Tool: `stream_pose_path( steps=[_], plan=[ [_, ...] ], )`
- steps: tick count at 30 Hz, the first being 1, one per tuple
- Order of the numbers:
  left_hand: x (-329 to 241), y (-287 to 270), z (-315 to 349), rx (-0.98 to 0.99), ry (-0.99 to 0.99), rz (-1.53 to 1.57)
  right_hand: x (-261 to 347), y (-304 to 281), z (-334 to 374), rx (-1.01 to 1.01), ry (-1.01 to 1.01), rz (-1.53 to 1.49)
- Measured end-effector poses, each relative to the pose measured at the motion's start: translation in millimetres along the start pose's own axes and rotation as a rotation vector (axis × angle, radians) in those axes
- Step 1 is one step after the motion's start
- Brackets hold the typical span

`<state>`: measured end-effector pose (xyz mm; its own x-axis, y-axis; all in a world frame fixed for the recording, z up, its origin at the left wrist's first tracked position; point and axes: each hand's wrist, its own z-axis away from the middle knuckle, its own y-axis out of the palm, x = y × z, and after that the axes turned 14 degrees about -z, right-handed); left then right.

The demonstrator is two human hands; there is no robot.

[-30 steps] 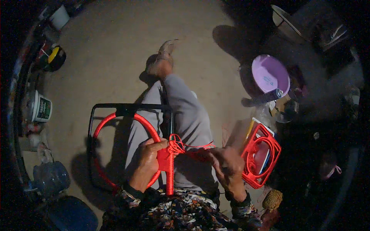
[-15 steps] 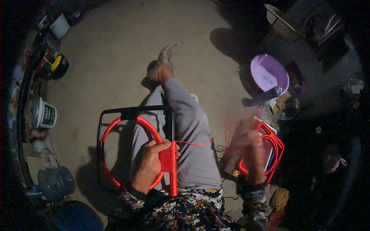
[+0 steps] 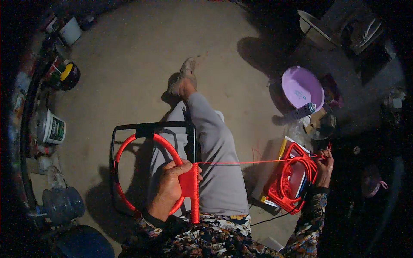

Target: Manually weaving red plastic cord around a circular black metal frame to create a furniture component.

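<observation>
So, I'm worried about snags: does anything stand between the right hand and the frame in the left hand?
Possibly the second red frame: the taut cord from the right hand to the held frame crosses it in this view; whether they touch is unclear.

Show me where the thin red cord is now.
In the head view, the thin red cord runs taut over the grey trousers, from the red-wrapped side of the black rectangular frame in the left hand, rightward to the right hand.

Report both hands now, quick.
Left hand: closed, holding the red-and-black frame at its red-wrapped side.
Right hand: closed, holding the red cord, which stretches straight from the frame.
</observation>
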<state>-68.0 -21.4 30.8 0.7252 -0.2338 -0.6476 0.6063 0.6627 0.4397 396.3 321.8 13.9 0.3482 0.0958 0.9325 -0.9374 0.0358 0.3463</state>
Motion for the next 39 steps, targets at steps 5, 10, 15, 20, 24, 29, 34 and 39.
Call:
stream_pose_path(
  steps=[5,10,15,20,24,29,34,39],
  plan=[
    [-4,7,10,0.013,0.042,-0.043,-19,110,36,0.128,0.264,-0.068],
    [-7,12,19,0.073,0.045,-0.060,-68,237,116,0.557,-0.022,0.347],
    [-9,18,25,0.071,0.058,-0.086,-83,304,163,0.764,0.245,0.468],
    [-9,19,27,0.102,0.029,-0.035,-108,328,198,0.871,0.430,0.161],
    [-9,18,25,0.115,0.021,0.002,-106,332,207,0.768,0.644,0.021],
    [-7,15,27,0.138,0.031,0.050,-107,327,208,0.708,0.675,0.010],
    [-4,12,27,0.151,0.050,0.046,-86,329,202,0.481,0.373,0.041],
    [-2,20,22,0.066,0.018,0.014,-55,357,195,1.015,-0.605,0.645]
  ],
)
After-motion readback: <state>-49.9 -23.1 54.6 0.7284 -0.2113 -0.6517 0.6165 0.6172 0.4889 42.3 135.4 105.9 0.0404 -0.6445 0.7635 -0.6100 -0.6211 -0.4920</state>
